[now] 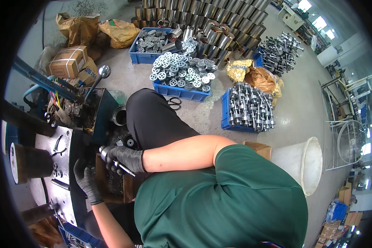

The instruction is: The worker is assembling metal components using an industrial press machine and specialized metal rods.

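In the head view my right hand [126, 159], in a dark glove, is closed around a metal shaft [125, 168]. The shaft has a thick round collar at its far end, and its thin tip sticks out below my fingers. My left hand [87, 183], gloved too, is held at the edge of a steel machine plate [70, 194] with fingers apart and nothing in it. On the plate are pliers [58, 145], several small metal rings [57, 170] and a short dark rod [61, 184]. A carton [123, 190] with small parts stands below my hands.
Blue crates hold metal discs [182, 70] and shafts with collars [252, 107]. Steel cylinders [235, 18] are stacked behind. A machine with a ball-ended lever [105, 72] is at far left, a white bucket [312, 165] behind my right shoulder. Scissors [175, 102] lie on the floor.
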The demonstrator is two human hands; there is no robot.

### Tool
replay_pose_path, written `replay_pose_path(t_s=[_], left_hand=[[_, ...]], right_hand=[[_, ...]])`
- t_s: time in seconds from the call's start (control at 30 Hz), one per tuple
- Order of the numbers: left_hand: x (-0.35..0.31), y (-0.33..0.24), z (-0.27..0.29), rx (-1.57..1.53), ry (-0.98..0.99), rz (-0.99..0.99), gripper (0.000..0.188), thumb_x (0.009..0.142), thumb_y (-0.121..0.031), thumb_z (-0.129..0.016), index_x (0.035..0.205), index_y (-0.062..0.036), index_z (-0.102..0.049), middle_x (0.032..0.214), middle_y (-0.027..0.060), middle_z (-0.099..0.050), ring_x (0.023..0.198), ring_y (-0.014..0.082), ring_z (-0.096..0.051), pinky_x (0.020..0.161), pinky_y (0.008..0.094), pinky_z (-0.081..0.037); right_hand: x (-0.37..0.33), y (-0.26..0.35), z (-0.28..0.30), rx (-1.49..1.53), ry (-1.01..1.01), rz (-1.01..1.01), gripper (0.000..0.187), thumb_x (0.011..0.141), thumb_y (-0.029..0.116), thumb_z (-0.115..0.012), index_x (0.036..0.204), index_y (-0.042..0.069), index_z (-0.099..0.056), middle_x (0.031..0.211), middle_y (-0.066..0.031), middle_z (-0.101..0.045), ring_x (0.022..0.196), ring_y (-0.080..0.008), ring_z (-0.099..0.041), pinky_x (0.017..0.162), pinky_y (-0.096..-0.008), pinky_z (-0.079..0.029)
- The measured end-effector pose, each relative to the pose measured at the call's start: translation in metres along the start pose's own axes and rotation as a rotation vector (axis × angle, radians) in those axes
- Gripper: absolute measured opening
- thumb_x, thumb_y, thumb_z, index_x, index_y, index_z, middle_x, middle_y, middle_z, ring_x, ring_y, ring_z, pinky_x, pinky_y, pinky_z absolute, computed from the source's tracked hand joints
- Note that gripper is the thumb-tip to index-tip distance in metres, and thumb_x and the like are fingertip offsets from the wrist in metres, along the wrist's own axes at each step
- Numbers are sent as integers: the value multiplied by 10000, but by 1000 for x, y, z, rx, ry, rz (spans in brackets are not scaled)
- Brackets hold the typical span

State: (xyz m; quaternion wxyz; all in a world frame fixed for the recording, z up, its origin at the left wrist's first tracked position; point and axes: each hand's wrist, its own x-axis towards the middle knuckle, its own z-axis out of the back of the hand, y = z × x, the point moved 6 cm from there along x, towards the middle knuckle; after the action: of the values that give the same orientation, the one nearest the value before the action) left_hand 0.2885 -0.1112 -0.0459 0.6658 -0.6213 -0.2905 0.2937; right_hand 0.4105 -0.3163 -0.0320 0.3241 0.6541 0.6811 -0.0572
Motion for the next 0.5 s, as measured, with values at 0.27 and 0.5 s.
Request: replay_pose_path(t_s=[0.27, 0.5], left_hand=[[-11, 31, 4, 218, 98, -37, 507, 903, 85, -549, 1398, -25, -564, 1225, 88, -666, 1099, 177, -635, 1000, 311, -506], [-20, 68, 11, 345, 274, 81, 517, 912, 133, -554, 1404, -24, -566, 1300, 83, -643, 1184, 183, -617, 1072, 322, -468]], right_hand=[[-164, 162, 29, -82, -40, 735, 333, 789, 11, -648, 1109, 56, -566, 894, -115, -655, 623, -197, -649, 504, -330, -554], [-336, 271, 326, -921, -956, 900, 469, 876, 193, -750, 1304, 94, -587, 973, -40, -672, 779, -154, -665, 678, -357, -590]])
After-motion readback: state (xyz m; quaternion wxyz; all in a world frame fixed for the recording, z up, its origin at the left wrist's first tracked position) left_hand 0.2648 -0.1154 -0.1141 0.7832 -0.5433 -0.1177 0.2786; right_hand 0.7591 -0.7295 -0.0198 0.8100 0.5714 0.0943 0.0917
